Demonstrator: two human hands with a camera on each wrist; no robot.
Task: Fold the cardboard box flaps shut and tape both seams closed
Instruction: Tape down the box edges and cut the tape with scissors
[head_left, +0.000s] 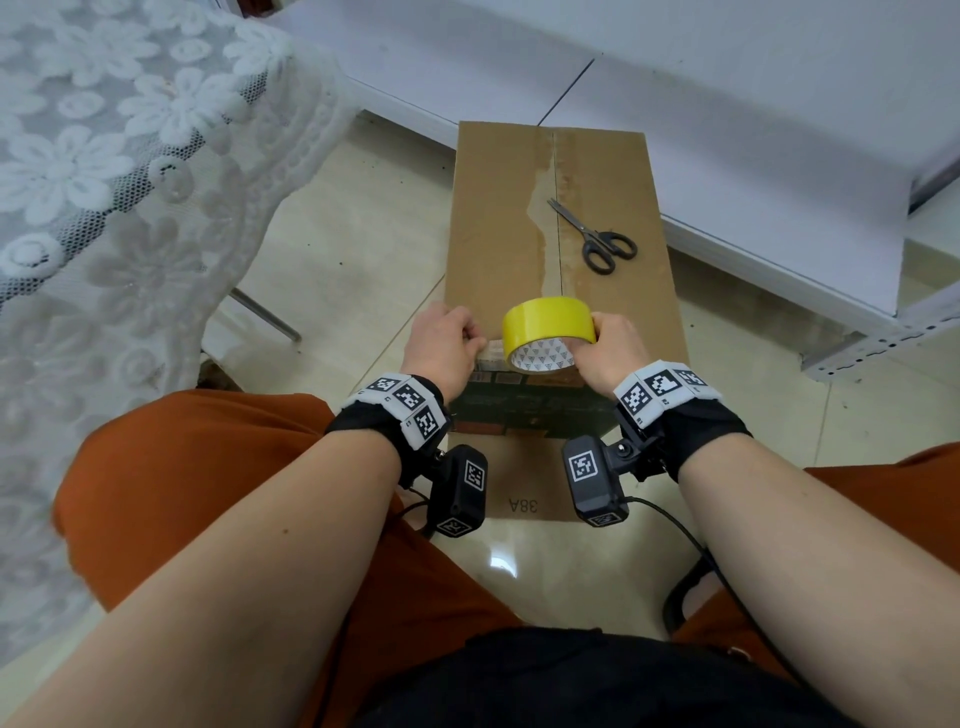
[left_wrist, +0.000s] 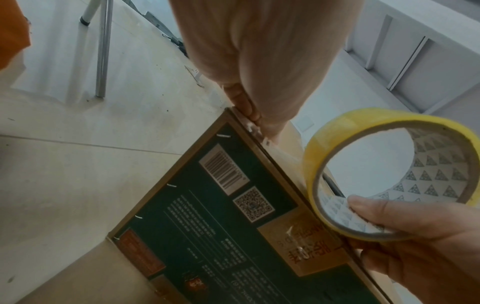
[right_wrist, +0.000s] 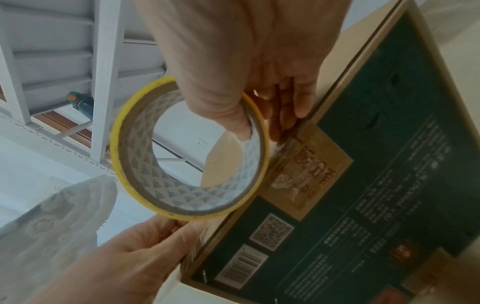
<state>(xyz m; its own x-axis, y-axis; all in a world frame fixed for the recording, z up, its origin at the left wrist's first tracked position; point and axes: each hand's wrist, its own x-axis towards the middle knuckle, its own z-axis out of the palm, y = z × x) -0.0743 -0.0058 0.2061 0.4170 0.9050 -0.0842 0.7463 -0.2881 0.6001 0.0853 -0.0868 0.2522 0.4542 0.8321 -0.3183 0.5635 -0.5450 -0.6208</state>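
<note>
A tall cardboard box (head_left: 498, 228) stands on the tiled floor (head_left: 332, 270) between the seated person's knees, its top flaps folded flat and meeting along a centre seam that runs away from the person, flanked by pale strips where the paper surface is torn. The near side of the box carries a dark green printed panel (left_wrist: 207, 226) with a barcode and a QR code. A lace-covered table (head_left: 104, 156) sits to the left and white shelving (head_left: 727, 156) lies beyond the box. Black-handled scissors (head_left: 597, 239) rest on the right flap, blades closed and pointing toward the seam. A yellow tape roll (head_left: 548, 332) stands on edge at the near rim of the box top, over the seam. The right hand (head_left: 610, 353) grasps the roll, thumb hooked inside its patterned core. The left hand (head_left: 447, 343), fingers curled, pinches the near edge of the box top just left of the roll; whether it holds the tape's loose end cannot be told.
</note>
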